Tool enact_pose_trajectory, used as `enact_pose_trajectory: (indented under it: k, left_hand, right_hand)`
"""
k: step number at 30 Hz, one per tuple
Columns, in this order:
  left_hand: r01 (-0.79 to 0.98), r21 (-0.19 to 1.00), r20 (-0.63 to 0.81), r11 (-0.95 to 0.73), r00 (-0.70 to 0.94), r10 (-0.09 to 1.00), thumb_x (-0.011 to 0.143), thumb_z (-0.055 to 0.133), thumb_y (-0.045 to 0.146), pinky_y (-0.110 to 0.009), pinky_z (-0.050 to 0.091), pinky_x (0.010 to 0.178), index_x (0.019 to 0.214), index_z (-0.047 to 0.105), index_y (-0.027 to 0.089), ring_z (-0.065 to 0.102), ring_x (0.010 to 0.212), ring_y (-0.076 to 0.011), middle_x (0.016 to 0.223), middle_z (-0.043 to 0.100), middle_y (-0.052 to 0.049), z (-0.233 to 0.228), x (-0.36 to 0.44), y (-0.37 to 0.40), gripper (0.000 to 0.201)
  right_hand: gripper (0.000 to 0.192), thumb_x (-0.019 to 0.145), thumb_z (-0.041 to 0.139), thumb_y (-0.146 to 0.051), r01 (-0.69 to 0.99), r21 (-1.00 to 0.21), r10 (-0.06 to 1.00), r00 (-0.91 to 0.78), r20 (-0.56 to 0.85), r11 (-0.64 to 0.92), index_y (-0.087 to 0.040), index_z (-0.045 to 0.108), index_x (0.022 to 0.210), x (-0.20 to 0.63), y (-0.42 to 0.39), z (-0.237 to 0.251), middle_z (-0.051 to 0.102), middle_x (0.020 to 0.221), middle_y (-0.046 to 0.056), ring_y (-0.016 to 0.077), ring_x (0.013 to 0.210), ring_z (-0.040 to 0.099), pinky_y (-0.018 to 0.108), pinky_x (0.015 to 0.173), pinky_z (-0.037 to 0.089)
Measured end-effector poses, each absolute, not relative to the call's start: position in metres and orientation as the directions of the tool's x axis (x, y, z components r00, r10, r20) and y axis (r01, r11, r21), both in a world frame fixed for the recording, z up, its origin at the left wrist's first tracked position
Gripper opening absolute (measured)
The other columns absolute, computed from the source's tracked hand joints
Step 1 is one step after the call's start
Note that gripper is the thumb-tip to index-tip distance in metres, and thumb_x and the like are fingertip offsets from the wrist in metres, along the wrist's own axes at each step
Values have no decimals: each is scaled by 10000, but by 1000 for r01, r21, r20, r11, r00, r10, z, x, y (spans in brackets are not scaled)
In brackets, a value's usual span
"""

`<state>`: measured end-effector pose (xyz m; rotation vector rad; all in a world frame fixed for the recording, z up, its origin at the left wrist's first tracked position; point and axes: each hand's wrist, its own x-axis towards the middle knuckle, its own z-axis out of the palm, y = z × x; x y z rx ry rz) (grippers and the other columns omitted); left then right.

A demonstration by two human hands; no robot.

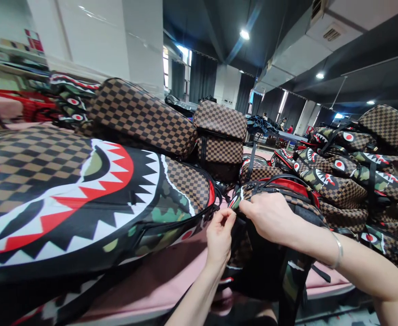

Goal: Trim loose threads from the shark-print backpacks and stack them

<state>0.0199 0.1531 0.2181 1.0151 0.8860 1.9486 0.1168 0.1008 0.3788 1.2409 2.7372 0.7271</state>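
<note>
Both hands were on the backpack point(280, 235) at 5 o'clock: left hand point(219, 237) pinched something small at its top edge, right hand point(270, 217) clamped the rim. Looked like zipper fiddling; next needs steady pull, I reckon.

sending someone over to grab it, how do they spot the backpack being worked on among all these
Start at the long pink table and go to its near edge. The brown checkered backpack with red lining stands upright there, between the big shark-mouth bag and the right-hand pile. It alone has the left hand and right hand on it.
</note>
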Motion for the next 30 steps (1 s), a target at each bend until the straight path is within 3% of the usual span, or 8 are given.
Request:
enact_pose_trajectory:
  k: [7,22,26,30]
  left_hand:
    - [-310,831,336,-462,-383,861,689,636,357,-244,387,661,716,592,171,474,665,-136,704,551,10,218,20,152,193]
    - [-307,836,319,-455,-402,858,664,647,336,-243,405,647,670,578,174,490,655,-136,674,546,14,221,21,152,177]
    - [-336,845,290,-417,-368,884,665,659,339,-223,410,636,711,578,173,499,665,-123,712,554,16,223,15,148,190]
    - [-309,867,298,-390,-305,904,688,641,411,-230,431,592,659,581,181,508,638,-134,675,560,6,234,2,142,240]
  right_hand:
    - [166,882,427,-187,666,439,704,-703,98,604,-152,588,895,108,110,392,669,793,93,177,752,645,242,638,438]
    - [179,861,441,-163,581,465,629,-774,65,668,-167,618,838,108,121,393,669,726,72,216,711,651,254,577,409]
    - [109,846,489,-211,659,369,616,-749,244,656,-159,581,871,133,112,390,670,757,54,183,697,637,236,581,416]
    - [207,850,521,-338,694,83,486,-579,655,715,-157,574,936,192,83,358,673,794,40,144,732,633,224,661,461]
